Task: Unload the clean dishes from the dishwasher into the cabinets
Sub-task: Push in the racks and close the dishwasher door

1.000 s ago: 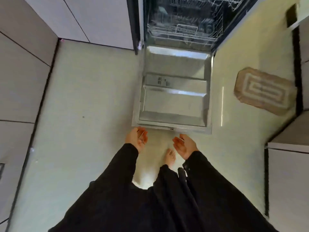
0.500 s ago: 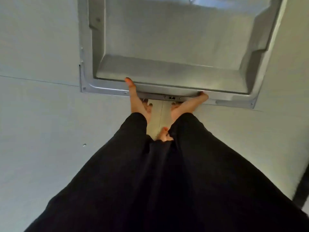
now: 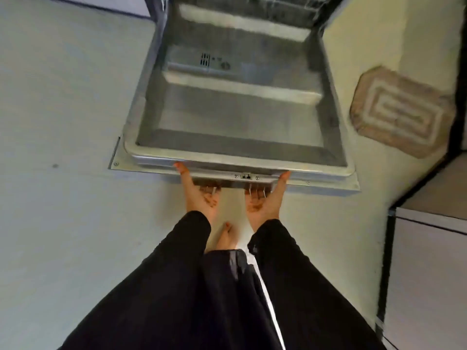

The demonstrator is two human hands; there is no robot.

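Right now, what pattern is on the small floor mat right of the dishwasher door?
Concentric pale rectangles on a tan-brown mat, clearest in the head view.

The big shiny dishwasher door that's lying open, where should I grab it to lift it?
Take the silver steel dishwasher door by its near front edge, coming from below with both palms up, as the left hand and right hand do. That edge juts free; the far end is hinged.

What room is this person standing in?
Most likely a home kitchen. A dishwasher door lies open with a wire rack behind it, a cabinet stands to the right, and a small mat lies on the floor.
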